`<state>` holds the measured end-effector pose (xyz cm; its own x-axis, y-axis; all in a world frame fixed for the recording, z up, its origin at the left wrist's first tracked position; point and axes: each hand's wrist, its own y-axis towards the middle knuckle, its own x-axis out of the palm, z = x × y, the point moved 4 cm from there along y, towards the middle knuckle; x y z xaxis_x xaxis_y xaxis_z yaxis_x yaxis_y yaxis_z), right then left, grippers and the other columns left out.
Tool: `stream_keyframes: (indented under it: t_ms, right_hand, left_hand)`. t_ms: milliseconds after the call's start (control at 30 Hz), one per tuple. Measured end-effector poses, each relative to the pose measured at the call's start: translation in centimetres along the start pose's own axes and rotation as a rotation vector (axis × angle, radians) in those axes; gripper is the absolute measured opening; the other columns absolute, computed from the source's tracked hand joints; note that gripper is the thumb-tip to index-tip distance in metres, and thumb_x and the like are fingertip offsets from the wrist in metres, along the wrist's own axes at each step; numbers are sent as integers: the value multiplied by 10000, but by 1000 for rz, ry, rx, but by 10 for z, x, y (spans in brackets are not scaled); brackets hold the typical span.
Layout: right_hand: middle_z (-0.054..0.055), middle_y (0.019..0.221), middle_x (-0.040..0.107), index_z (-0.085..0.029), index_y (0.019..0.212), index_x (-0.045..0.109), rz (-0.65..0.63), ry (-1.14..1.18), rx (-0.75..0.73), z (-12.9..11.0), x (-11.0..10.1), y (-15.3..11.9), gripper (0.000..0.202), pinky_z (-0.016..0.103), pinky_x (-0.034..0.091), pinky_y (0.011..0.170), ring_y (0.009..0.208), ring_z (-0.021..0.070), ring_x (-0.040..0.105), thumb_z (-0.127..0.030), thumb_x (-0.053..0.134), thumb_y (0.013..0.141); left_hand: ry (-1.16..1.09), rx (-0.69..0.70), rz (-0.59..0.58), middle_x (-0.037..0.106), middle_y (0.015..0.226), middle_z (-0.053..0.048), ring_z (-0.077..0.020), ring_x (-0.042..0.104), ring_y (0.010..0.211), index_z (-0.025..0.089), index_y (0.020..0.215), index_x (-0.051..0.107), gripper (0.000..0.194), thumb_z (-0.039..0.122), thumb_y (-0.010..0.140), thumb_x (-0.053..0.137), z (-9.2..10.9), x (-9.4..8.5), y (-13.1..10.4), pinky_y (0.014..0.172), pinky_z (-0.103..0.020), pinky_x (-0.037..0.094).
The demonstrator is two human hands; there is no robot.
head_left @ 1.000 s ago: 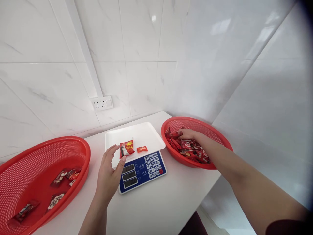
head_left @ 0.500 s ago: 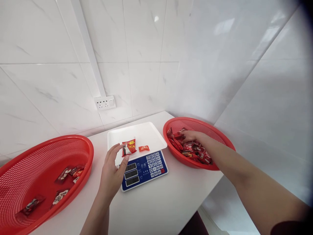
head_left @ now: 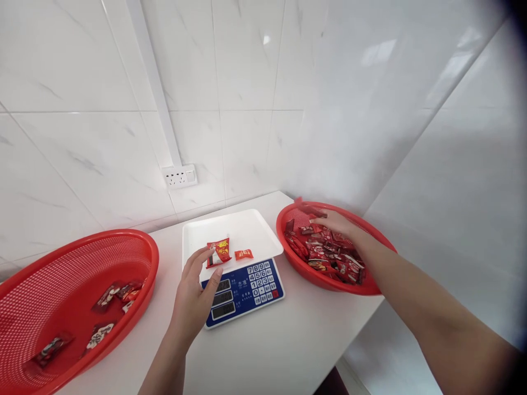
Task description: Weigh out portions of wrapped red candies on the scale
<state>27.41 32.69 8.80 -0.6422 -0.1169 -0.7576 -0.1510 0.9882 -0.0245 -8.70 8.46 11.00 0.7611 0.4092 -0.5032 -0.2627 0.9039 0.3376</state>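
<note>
White table [head_left: 247, 351]: left hand [head_left: 193, 299], fingers spread near scale [head_left: 245, 299]; right hand [head_left: 335, 224] pinching blurred red packet [head_left: 307, 208] over basket [head_left: 308, 277]; loose pinch could drop it.

Scale [head_left: 244, 285] between baskets [head_left: 102, 253]; packets [head_left: 223, 249] on pan [head_left: 247, 227].

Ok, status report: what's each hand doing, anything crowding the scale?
Left hand open at yellow-printed packet on scale tray, contact unclear. Right hand holding blurred red packet over right basket. Smaller packet also on tray.
</note>
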Motion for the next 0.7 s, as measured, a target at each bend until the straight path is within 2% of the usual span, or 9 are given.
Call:
stream_keyframes:
  t_ms: [67,133,300,433,567,700]
  right_hand:
    - [61,1042,673,-206,1097,575,28,186,32,-2,-9,-7,358,329,538,775,946,225,636,-366,543,778]
    - [66,1076,661,-219,1055,569,42,352,66,-3,-14,-13,304,318,561,761,972,218,633,-368,522,794]
    - [74,1113,650,-219,927,567,39,644,131,-7,-7,-27,175,340,572,812,1023,218,620,-340,517,811]
    - [73,1158,632,-209,956,575,-16,780,169,-9,2,-37,161,371,554,869,1084,222,590,-269,540,811]
    - [36,1156,630,-242,1041,579,-167,907,165,-17,5,-49,261,432,552,874,1104,235,577,-186,589,786]
    - [17,1162,617,-295,1140,536,-176,891,176,-24,2,-63,386,415,569,846,1052,213,608,-173,609,782]
  left_hand:
    - [3,-3,-19,458,1324,-101,-299,467,1189,262,1204,513,363,375,860,490,-2,4,0,521,-249,494]
    - [10,-9,-37,464,1324,-94,-290,470,1190,264,1195,520,354,378,862,484,-3,8,-1,542,-260,502]
    - [22,14,-88,469,1329,-72,-264,434,1241,269,1181,530,329,370,875,464,0,17,-3,726,-321,523]
    - [43,5,-114,466,1335,-69,-259,426,1251,270,1186,529,336,386,877,465,1,19,-4,814,-356,507]
    - [42,11,-111,473,1326,-68,-255,433,1244,270,1183,528,332,389,880,462,2,18,-3,829,-361,502]
    - [36,23,-124,472,1325,-65,-254,445,1231,272,1185,520,327,379,883,458,1,18,-3,837,-362,499]
